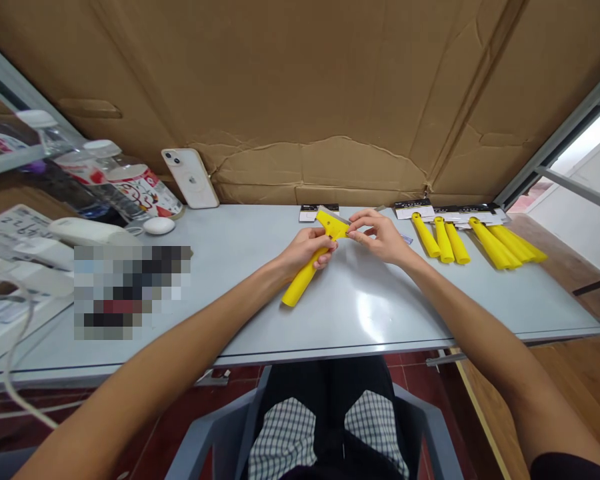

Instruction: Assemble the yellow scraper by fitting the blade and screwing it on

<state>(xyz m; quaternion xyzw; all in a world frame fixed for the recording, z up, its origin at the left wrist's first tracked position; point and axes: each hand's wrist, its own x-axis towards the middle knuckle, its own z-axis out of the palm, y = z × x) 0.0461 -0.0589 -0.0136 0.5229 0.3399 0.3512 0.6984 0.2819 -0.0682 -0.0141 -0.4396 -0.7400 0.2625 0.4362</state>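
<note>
Scraper (pixel 337 229), yellow, was held tilted over mid counter (pixel 260 333).
L hand (pixel 309 252) wrapped the handle's upper end; R hand (pixel 380 237), fingertips drawn narrow, seemed to pinch the head's R corner, nr a metal-looking strip (pixel 337 216). It was prob. light, stiff plastic, maybe slick, not fragile; the handle looked the best hold, keeping off the strip (poss. sharp). Capped bottles (pixel 153 193) w/ printed labels stood far L; contents couldn't be made out.

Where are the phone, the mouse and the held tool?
Phone (pixel 193 179): head view, middle of its back.
Mouse (pixel 159 226): head view, top of its shell.
Held tool (pixel 306 278): head view, yellow handle, below the fingers.
</note>
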